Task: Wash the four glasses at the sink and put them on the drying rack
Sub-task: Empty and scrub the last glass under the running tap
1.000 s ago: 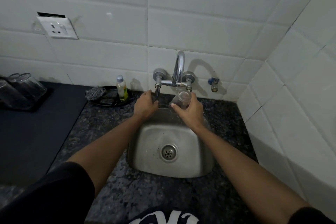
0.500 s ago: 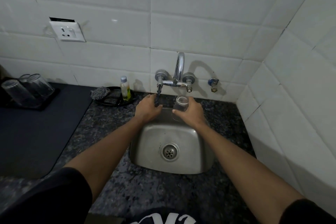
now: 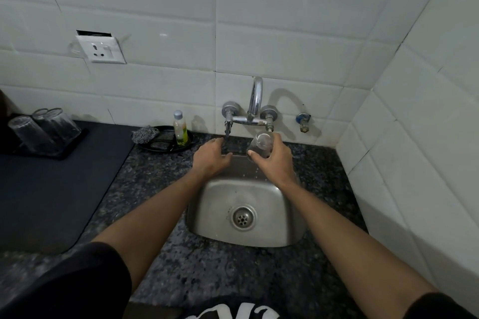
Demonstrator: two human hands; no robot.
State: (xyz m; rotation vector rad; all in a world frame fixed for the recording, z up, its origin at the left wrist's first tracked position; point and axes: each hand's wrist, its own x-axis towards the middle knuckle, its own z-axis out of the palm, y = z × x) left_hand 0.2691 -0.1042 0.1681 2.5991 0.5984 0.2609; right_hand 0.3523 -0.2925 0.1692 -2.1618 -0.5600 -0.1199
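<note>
The right hand (image 3: 274,160) was clamped around a glass (image 3: 260,144) held over the sink (image 3: 272,202), just under the tap (image 3: 255,101). The left hand (image 3: 210,158) reached the tap's left handle (whether closed on it, I cannot tell). Three glasses (image 3: 44,128) stood upturned on the rack (image 3: 62,154) at the desk's (image 3: 160,176) far left.

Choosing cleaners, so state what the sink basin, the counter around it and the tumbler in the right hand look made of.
Sink basin: looks like stainless steel, brushed, with dull grey sheen.
Counter: seemingly polished granite or similar stone; dark with pale speckles.
Tumbler: probably clear glass, since the right hand shows through it; plastic cannot be ruled out.
</note>
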